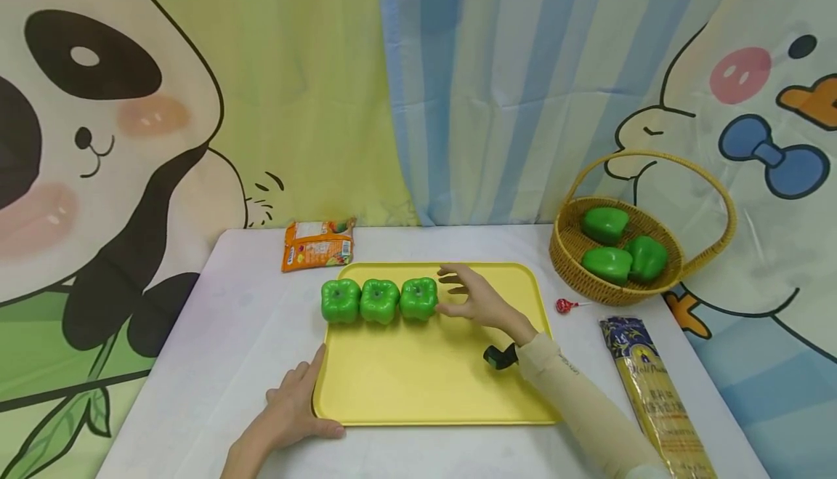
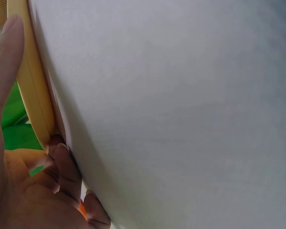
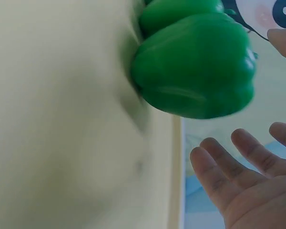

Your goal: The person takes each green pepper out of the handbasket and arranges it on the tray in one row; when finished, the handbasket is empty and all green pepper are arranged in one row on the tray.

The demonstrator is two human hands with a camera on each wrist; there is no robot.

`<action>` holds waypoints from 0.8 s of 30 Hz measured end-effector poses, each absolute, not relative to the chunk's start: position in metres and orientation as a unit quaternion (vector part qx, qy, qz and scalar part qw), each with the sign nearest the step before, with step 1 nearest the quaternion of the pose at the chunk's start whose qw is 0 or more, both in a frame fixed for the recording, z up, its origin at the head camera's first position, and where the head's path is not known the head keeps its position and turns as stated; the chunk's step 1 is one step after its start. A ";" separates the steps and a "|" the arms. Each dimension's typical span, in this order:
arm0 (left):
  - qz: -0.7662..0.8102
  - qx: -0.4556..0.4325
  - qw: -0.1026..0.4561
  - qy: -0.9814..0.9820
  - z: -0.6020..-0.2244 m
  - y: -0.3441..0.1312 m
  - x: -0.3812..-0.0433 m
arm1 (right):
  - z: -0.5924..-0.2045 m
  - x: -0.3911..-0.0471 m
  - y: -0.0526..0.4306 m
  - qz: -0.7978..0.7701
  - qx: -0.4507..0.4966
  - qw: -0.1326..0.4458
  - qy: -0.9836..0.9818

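Three green bell peppers stand side by side near the tray's back left; the left pepper (image 1: 341,301) overlaps the left rim, the middle pepper (image 1: 379,301) is beside it, and the right pepper (image 1: 418,299) is nearest my right hand (image 1: 480,301). That hand's fingers are spread just right of the pepper. In the right wrist view a gap shows between the fingers and the near pepper (image 3: 195,67). My left hand (image 1: 290,403) holds the front left corner of the yellow tray (image 1: 418,384), thumb along the front and index finger along the left side. The left wrist view shows its other fingers bent.
A wicker basket (image 1: 680,272) with three more green peppers stands at the back right. A red lollipop (image 1: 565,306) and a long pasta packet (image 1: 657,399) lie right of the tray. Behind it is an orange snack packet (image 1: 318,245). A black strap (image 1: 500,357) is by my right wrist.
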State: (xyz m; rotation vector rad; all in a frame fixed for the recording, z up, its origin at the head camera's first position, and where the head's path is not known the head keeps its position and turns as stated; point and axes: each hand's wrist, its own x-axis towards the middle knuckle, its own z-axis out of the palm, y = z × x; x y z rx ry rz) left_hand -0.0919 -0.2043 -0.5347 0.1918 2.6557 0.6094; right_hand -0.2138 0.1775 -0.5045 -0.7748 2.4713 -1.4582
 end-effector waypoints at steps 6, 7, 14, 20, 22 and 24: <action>0.222 0.068 0.206 0.951 -0.535 -0.205 -0.092 | -0.495 -0.210 0.196 -0.492 -0.242 0.063 0.834; 0.222 0.068 0.206 0.951 -0.535 -0.205 -0.092 | -0.494 -0.209 0.200 -0.493 -0.240 0.058 0.834; 0.214 0.071 0.209 0.952 -0.536 -0.205 -0.093 | -0.484 -0.201 0.233 -0.492 -0.228 0.026 0.840; 0.217 0.072 0.207 0.951 -0.535 -0.205 -0.093 | -0.478 -0.193 0.263 -0.490 -0.206 0.018 0.847; 0.215 0.072 0.207 0.952 -0.535 -0.205 -0.093 | -0.476 -0.191 0.272 -0.485 -0.200 0.017 0.851; 0.213 0.071 0.207 0.952 -0.535 -0.205 -0.093 | -0.473 -0.189 0.281 -0.477 -0.188 0.011 0.859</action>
